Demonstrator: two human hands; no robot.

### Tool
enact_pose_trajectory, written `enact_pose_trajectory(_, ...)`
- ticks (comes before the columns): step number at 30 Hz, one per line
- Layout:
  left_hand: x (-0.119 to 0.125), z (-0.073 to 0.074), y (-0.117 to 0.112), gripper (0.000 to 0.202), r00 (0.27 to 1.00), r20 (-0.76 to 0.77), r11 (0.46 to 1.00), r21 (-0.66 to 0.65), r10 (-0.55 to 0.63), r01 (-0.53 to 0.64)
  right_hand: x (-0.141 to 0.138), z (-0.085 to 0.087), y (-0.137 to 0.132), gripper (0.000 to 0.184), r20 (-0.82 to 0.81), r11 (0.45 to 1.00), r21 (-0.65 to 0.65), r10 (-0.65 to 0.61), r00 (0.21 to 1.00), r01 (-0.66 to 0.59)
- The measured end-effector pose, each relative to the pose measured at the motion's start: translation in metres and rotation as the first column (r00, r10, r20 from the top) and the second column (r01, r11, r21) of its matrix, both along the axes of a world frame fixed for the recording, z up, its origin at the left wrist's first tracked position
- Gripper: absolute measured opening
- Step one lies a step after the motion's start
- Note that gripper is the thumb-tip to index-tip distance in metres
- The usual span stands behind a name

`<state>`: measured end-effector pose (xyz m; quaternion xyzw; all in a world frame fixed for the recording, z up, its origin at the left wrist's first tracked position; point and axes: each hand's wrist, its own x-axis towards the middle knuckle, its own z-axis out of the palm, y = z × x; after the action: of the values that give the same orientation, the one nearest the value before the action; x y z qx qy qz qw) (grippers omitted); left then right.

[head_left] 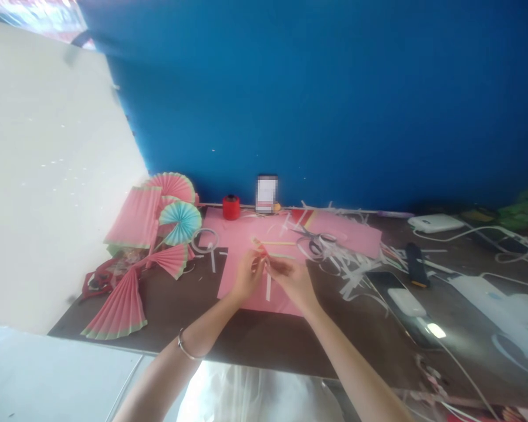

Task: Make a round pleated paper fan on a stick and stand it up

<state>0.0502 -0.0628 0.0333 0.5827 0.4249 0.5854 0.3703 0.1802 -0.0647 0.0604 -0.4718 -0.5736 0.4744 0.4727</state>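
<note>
My left hand [247,274] and my right hand [294,282] meet over the middle of the pink paper sheets, fingertips pinched close together. Between them is a small pink folded piece [259,246], apparently paper; blur and my fingers hide most of it. Beneath my hands lies the pink paper [240,293], with a narrow white strip [268,288] on it and a yellowish strip [279,243] just beyond. To the right of my right hand, scissors [317,243] rest among white paper strips [354,269]. A white ring [205,240], like a tape roll, lies left of my left hand.
Pleated pink paper fans [121,308] and a blue pleated rosette [180,222] stand at left. A red spool [231,207] and a propped phone [266,193] are by the blue wall. At right lie a dark phone [389,287], a black-handled tool [416,264] and white cables [449,237].
</note>
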Motion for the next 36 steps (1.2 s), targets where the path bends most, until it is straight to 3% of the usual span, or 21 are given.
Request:
enact_pose_trajectory(5,0.0,0.0,0.001,0.026,1.0,0.002,1.0,-0.01,0.018,-0.018,0.006,0.009,0.001,0.038,0.011,0.998,-0.03,-0.053,0.999,0.053)
enact_pose_trajectory(11,-0.001,-0.001,0.003,0.028,0.998,0.03,0.996,-0.07,0.059,-0.057,0.012,0.017,0.0,0.028,0.089,0.995,-0.101,0.027,0.996,-0.018)
enact_pose_trajectory(27,0.0,0.004,-0.001,0.026,0.999,0.027,0.997,-0.065,0.041,-0.039,0.011,0.011,0.003,0.029,0.106,0.989,-0.121,-0.075,0.992,0.087)
enact_pose_trajectory(32,0.0,0.005,-0.002,0.023,0.997,0.071,0.996,-0.082,-0.027,0.033,0.01,0.012,0.002,0.026,0.128,0.994,-0.096,-0.047,0.991,0.06)
enact_pose_trajectory(36,-0.002,0.003,0.001,0.023,0.999,-0.009,0.994,-0.102,0.045,-0.046,0.008,0.015,0.0,0.027,0.091,0.991,-0.129,-0.031,0.995,0.042)
